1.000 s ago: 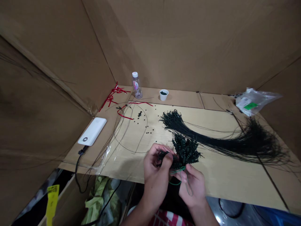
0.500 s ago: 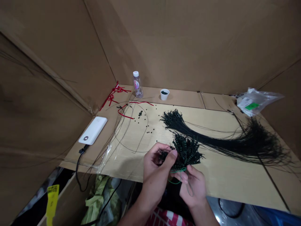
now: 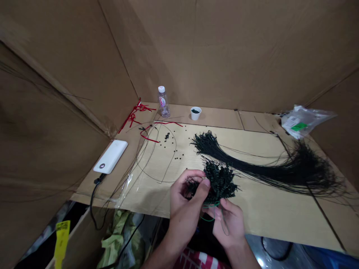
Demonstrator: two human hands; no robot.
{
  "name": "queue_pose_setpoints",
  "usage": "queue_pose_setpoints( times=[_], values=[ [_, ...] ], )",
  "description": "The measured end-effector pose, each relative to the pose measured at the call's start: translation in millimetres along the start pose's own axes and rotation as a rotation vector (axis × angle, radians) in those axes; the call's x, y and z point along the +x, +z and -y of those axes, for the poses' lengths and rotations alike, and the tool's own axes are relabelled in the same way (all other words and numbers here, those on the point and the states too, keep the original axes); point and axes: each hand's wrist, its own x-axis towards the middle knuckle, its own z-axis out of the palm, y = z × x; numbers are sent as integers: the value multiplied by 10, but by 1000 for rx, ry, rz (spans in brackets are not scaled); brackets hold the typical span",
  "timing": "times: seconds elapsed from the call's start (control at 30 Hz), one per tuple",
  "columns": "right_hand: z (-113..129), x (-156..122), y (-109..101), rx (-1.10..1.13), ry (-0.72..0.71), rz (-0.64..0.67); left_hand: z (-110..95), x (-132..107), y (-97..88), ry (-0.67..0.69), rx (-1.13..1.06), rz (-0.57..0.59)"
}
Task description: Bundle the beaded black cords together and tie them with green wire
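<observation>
Between my hands, over the front edge of the table, is a bundle of dark green beaded strands [image 3: 221, 181] with its bushy end up. My left hand [image 3: 189, 194] curls round the bundle's left side, thumb pressed against the fingers. My right hand [image 3: 228, 220] grips the bundle low down from the right, near a loop of green cord [image 3: 209, 205] round its base. The bundle's lower part is hidden by my hands. Beyond it lies a long bundle of dark strands [image 3: 252, 168], its beaded tips at the left and loose fine ends at the right.
Small dark beads [image 3: 167, 136] and thin loose wires [image 3: 148, 175] lie left of centre. At the back stand a clear bottle [image 3: 164, 106] and a white cup [image 3: 195, 113] of dark beads. Red ribbon [image 3: 150, 139], a white power bank [image 3: 112, 155] and a plastic bag [image 3: 300, 121] lie around.
The bundle in my hands has shifted slightly left, and my right hand has moved a little with it. Both hands keep their grip.
</observation>
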Motion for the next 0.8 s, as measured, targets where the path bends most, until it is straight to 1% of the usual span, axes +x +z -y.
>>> queue_pose_setpoints(
  times=[0.13, 0.23, 0.33, 0.43, 0.53, 0.67, 0.8],
  values=[
    [-20, -10, 21, 63, 8, -35, -8, 9, 0, -23, 8, 22],
    [-23, -12, 14, 79, 15, -55, -19, 15, -2, -4, 7, 48],
    [-13, -5, -8, 79, 19, -21, -4, 6, -6, 15, 9, 53],
    [-5, 7, -31, 62, 29, 18, 34, -18, -2, 20, 1, 27],
    [-13, 9, -31, 45, 10, -9, 62, -41, 14, 57, -32, 3],
    [-25, -8, 6, 33, -8, -32, 48, -38, 27, 108, -66, -2],
    [-10, -24, 54, 63, 21, -84, 19, -29, 8, 95, 11, 4]
  ],
)
